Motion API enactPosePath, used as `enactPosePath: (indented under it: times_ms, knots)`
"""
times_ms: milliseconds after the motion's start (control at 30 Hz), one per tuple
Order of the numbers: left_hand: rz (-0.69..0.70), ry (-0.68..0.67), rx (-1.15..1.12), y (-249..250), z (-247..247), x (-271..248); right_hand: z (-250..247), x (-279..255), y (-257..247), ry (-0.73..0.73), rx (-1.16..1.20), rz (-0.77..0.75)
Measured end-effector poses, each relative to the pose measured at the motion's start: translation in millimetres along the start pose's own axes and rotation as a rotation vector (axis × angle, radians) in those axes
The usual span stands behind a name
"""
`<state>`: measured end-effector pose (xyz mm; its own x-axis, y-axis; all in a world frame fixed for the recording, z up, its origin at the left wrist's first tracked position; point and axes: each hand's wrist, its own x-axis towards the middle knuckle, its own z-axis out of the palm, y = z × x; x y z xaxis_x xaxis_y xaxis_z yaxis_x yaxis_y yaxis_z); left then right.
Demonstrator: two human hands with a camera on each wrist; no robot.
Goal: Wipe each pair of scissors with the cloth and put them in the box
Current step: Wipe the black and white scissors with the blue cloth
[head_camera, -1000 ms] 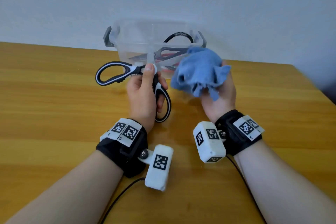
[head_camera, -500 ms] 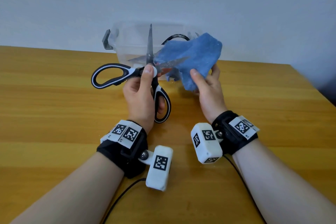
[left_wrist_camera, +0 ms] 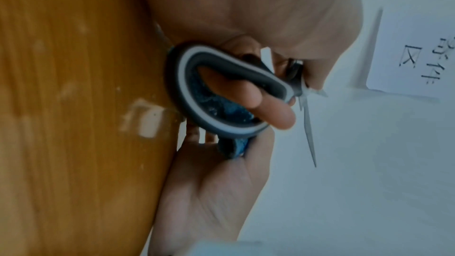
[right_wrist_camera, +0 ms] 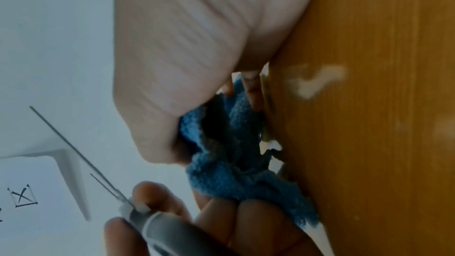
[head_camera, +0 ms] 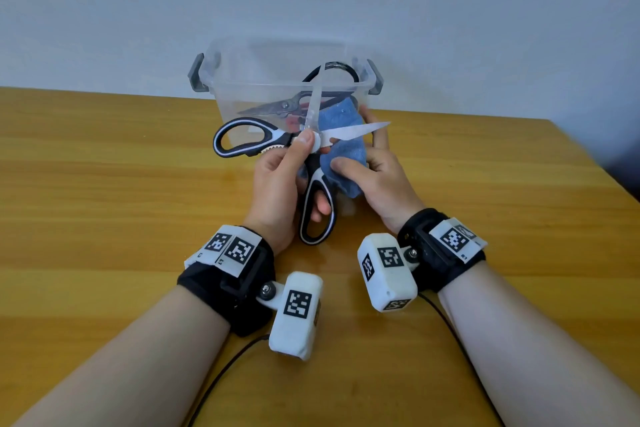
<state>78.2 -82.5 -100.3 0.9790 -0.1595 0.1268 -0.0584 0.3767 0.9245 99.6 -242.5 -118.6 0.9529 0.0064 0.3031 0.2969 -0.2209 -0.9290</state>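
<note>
My left hand [head_camera: 284,180] grips black-and-white scissors [head_camera: 242,142] near the pivot, thumb on the screw and a finger through the lower handle loop [left_wrist_camera: 221,89]. The blades stand spread wide, one pointing up, one pointing right. My right hand [head_camera: 374,170] holds the blue cloth [head_camera: 346,149] bunched just behind the blades, close to the pivot; the thumb presses on the cloth [right_wrist_camera: 234,153]. The clear plastic box [head_camera: 242,80] stands behind both hands at the far table edge, with other scissors [head_camera: 277,107] lying inside it.
The wooden table [head_camera: 104,201] stretches bare to the left and right of my hands. The box has grey latch handles [head_camera: 197,78] on both ends and sits against a white wall. Cables run from the wrist cameras toward me.
The cloth came down from in front of the box to sit behind the blades near the pivot. The right-pointing blade now shows in front of the cloth. The scissors stay spread in my left hand.
</note>
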Motion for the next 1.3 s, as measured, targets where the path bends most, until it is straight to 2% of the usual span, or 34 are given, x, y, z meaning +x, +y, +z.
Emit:
enactPosePath:
  times_ms: [133, 200, 267, 400, 500, 600, 800, 1000, 1167, 1300]
  knots:
    - [-0.091, -0.053, 0.001, -2, -2, 1, 0, 0, 6, -0.014, 0.099, -0.035]
    - [-0.119, -0.081, 0.008, -3, -1, 0, -1, -3, 5, -0.025, 0.178, -0.010]
    - [-0.116, -0.078, 0.019, -4, 0, 1, -1, -5, 1, 0.025, 0.243, 0.022]
    - [-0.012, 0.085, 0.030, -3, 0, 4, -3, -1, 0, 0.192, 0.443, 0.117]
    - [0.039, 0.209, 0.077, -4, 0, 8, -2, 0, -2, 0.197, 0.493, 0.164]
    - [0.064, 0.264, 0.122, -6, 0, 11, 1, -3, -6, 0.142, 0.476, 0.164]
    - [0.079, 0.215, 0.241, -11, -2, 11, 5, -4, -7, 0.084, 0.394, 0.108]
    - [0.040, 0.228, 0.373, -17, 0, 14, 12, -9, -12, 0.056, 0.182, 0.063]
    - [0.088, 0.239, 0.462, -22, -4, 17, 17, -11, -17, 0.047, 0.152, 0.025]
    - [0.147, 0.220, 0.496, -17, -3, 15, 17, -10, -18, 0.093, 0.138, 0.034]
